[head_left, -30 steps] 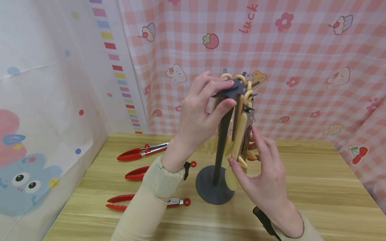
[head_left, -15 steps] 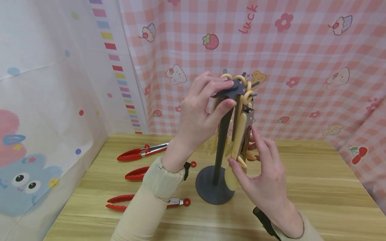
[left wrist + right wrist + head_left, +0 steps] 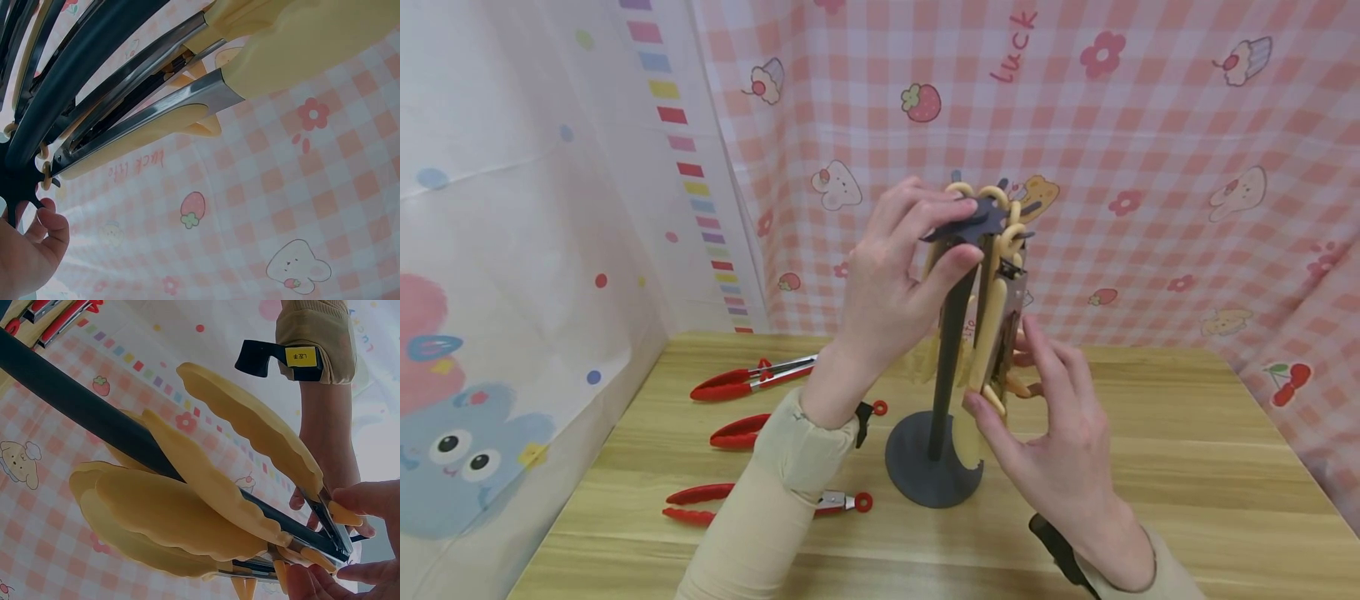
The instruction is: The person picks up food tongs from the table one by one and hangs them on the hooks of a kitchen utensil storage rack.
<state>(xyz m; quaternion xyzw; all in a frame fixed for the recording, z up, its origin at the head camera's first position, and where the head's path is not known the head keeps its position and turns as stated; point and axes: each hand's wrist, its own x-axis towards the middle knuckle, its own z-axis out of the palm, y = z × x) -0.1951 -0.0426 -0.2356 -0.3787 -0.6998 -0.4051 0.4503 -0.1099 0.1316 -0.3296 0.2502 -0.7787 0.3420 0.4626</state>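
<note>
A dark stand (image 3: 952, 358) with a round base (image 3: 921, 471) rises from the table. Several pairs of cream-yellow and metal kitchen tongs hang by loops from its star-shaped top. My left hand (image 3: 889, 271) grips that top, fingers above and thumb below; in the left wrist view this hand (image 3: 31, 250) pinches one prong. Lower down, my right hand (image 3: 1063, 425) holds the nearest yellow tongs (image 3: 991, 333), thumb on the near side and fingers on the far side. Scalloped yellow tong heads (image 3: 181, 512) spread around the pole in the right wrist view. The palm partly hides some tongs.
Left of the stand lie three red-tipped tongs: a far pair (image 3: 726, 386), a middle pair (image 3: 737, 432) and a near pair (image 3: 696, 493). My left forearm (image 3: 767, 517) crosses over the two nearer pairs. A pink checked curtain (image 3: 865, 108) hangs behind the wooden table (image 3: 1195, 467).
The yellow tongs in my right hand have shifted slightly left, toward the pole. My left hand keeps its grip on the stand's top.
</note>
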